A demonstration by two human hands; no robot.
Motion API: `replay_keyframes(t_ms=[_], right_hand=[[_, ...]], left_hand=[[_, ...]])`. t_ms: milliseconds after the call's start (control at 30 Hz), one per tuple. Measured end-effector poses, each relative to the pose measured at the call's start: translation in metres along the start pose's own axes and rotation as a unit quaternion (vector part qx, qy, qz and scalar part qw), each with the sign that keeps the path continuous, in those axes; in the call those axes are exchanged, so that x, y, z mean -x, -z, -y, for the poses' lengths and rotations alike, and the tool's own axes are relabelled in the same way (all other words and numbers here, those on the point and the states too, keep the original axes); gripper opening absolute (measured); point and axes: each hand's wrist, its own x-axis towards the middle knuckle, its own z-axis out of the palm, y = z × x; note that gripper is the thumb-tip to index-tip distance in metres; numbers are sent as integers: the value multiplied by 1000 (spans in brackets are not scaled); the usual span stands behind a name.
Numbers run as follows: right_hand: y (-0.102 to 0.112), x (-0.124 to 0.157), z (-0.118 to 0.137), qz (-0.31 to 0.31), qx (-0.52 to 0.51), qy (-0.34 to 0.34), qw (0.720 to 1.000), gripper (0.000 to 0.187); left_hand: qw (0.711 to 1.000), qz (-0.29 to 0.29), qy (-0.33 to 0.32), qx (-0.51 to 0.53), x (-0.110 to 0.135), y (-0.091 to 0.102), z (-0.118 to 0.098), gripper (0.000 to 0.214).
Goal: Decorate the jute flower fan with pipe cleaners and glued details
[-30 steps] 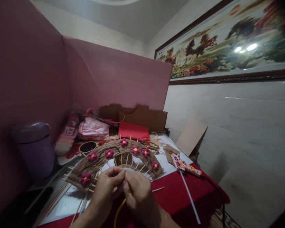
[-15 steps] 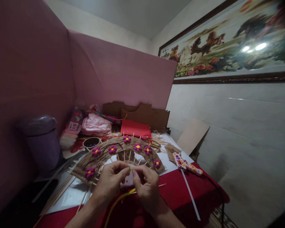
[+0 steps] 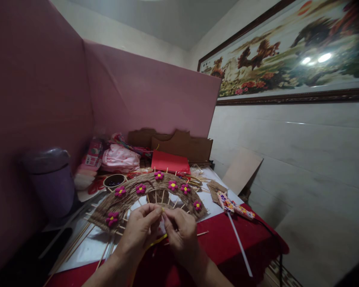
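My left hand [image 3: 140, 229] and my right hand [image 3: 182, 233] meet at the fingertips, both closed in a pinch. Between thumbs and forefingers shows a tiny yellow piece [image 3: 162, 209], mostly hidden. A soft yellow strip [image 3: 159, 240] hangs below the hands; whether it joins the piece I cannot tell. Just beyond the hands lies a fan-shaped frame [image 3: 149, 184] wound with brown twine, thin sticks jutting from its edges. Several magenta flowers with yellow centres, one a flower [image 3: 172, 185] near the middle, sit along its arc.
At right, a flower-patterned glue gun [image 3: 226, 202] with a long glue stick [image 3: 239, 243] rests by a cardboard scrap [image 3: 216, 190]. A round container [image 3: 115, 180], red paper [image 3: 171, 162] and torn cardboard [image 3: 182, 145] stand behind. A purple bin [image 3: 52, 191] is at left.
Both hands stay pinched together, shifted slightly left, and less of the yellow piece shows. The yellow strip below them has shifted and shows less clearly. The fan frame rests as before.
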Motion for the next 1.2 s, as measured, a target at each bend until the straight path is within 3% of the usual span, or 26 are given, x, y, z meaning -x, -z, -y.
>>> replay_keyframes(t_ms=[167,333,533,633,833,900,1067,1200], right_hand=[[1,0,2,34,59,52,996,20],[3,-2,2,28,15,15,999,17],[8,-4,-1,50,0,17,999,17],[10,-5,-3,57,20,10,998,18],[15,-6,-6,108,60,35,992,23],[14,-6,-5,103,50,39,993,22],[11,-6,0,31,2,14,999,16],[8,-4,3,-13,8,-13,1000,12]], left_hand=[[1000,-16,-23,-11,-4,7,10,32],[990,-44,-73,-108,-2,6,2,31],[921,-21,-189,-341,-1,13,-11,19],[890,10,-201,-409,-1,19,-15,18],[872,47,-174,-456,3,16,-24,18],[880,54,-165,-442,4,14,-25,18],[959,31,-99,-265,1,11,-16,25],[978,-1,-71,-197,-4,13,-5,28]])
